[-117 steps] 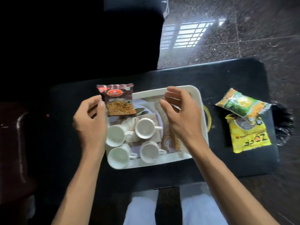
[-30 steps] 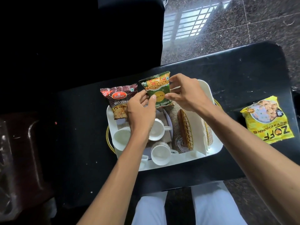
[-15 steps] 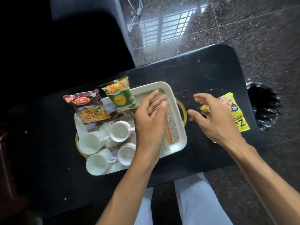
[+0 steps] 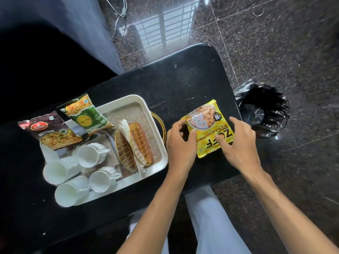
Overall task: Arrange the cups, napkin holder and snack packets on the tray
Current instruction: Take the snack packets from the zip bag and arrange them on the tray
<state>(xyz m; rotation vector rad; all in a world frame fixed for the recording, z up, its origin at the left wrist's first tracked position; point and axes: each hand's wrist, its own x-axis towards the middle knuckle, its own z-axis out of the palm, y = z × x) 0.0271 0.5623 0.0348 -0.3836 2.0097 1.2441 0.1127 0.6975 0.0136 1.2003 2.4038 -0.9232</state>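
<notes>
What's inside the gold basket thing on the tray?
White napkins stick out of the gold napkin holder. Its wire sides hide how many there are.

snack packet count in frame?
3. Maroon packet and green packet lean at the tray's far-left edge; yellow packet lies on the table, both hands on it.
</notes>
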